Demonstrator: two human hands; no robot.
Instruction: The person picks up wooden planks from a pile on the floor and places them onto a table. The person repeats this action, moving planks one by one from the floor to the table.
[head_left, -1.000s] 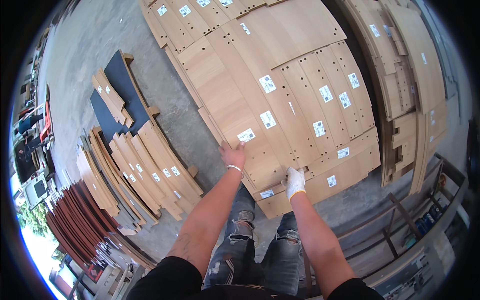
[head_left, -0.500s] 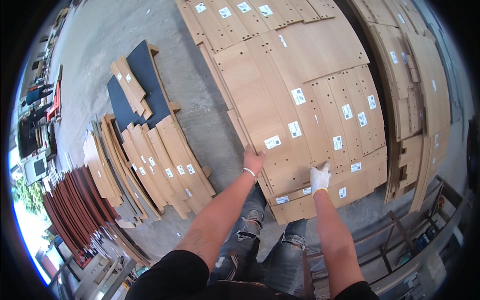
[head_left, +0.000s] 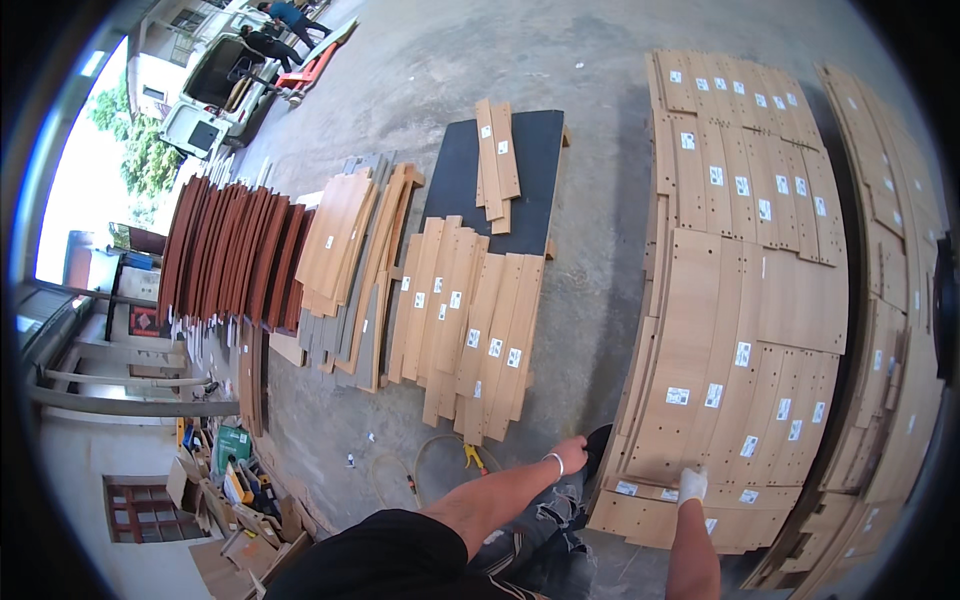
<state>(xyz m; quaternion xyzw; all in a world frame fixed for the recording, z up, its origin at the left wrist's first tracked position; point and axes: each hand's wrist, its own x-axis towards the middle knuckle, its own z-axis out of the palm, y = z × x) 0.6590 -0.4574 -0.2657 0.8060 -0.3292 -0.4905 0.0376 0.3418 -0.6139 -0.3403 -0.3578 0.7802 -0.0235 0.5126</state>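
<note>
A wide stack of light wood-grain panels (head_left: 690,330) with drilled holes and white labels lies at the right. On its near part rests my right hand (head_left: 692,486), in a white glove. Its fingers point forward over a seam between panels and look laid on the surface, though they show small. Just left of the stack's near corner, my bare left hand (head_left: 571,455) hangs with curled fingers, a white band at the wrist. It appears apart from the panels, and nothing shows in it. A black shoe (head_left: 597,447) is beside it.
Left of me lie narrower labelled boards (head_left: 470,320) and a dark panel (head_left: 480,165). Beyond stand pale and grey boards (head_left: 345,260) and reddish-brown strips (head_left: 230,250). A hose with a yellow nozzle (head_left: 473,457) lies on the floor. Another panel stack (head_left: 880,300) borders the right. Two people (head_left: 280,35) are by a van.
My view has swung left, so the stacks appear farther right. My left hand has come off the stack's left edge, its fingers curled. The gloved right hand stays on the panels.
</note>
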